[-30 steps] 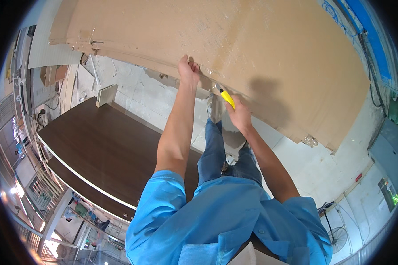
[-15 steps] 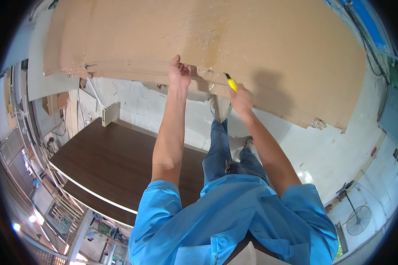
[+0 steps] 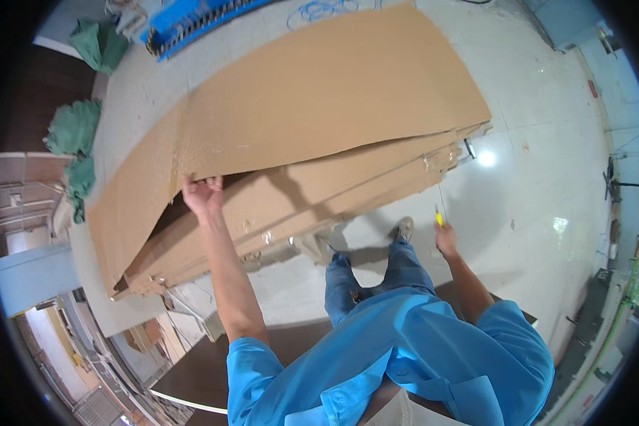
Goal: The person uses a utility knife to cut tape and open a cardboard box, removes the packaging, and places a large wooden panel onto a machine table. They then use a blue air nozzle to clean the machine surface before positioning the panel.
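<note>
presumably lifting: left hand (image 3: 204,197) grips raised cardboard sheet (image 3: 319,106); right hand (image 3: 445,241) holds yellow cutter (image 3: 439,218); further raising likely requires firm grip.

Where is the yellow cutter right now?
In the head view, the yellow cutter is right of centre in the person's right hand, above the pale floor, apart from the cardboard.

Looks like a workshop in here tbh: blue machinery (image 3: 192,25) along the top, green bundles (image 3: 74,128) upper left, dark panel (image 3: 209,369) lower left.
</note>
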### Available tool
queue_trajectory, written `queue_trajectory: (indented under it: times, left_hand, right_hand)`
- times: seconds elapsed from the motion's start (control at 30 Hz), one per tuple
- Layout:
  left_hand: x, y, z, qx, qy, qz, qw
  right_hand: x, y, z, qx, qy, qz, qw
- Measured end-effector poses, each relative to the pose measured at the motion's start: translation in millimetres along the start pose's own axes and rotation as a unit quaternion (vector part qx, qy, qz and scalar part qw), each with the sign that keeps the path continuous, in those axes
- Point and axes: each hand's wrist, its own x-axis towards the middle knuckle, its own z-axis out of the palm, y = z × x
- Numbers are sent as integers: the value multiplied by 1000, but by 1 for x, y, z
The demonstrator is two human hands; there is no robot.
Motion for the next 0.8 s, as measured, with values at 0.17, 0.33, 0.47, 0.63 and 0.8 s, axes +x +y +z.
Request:
queue_trajectory:
  times: [0.17,0.33,0.47,0.63,0.8]
  left_hand:
    - [-18,-113,149,48,-1,-14,999]
    - [-13,-189,280,56,-97,39,993]
    - [21,-227,363,114,-102,36,988]
    - [49,-306,450,72,131,109,983]
    - [61,-347,488,-7,114,222,968]
  right_hand:
    - [7,86,-124,113,15,123,986]
    - [8,156,-256,162,136,160,964]
    - [38,161,-335,209,206,130,947]
    - [105,115,-419,262,217,45,939]
    - [210,62,-501,263,178,-17,948]
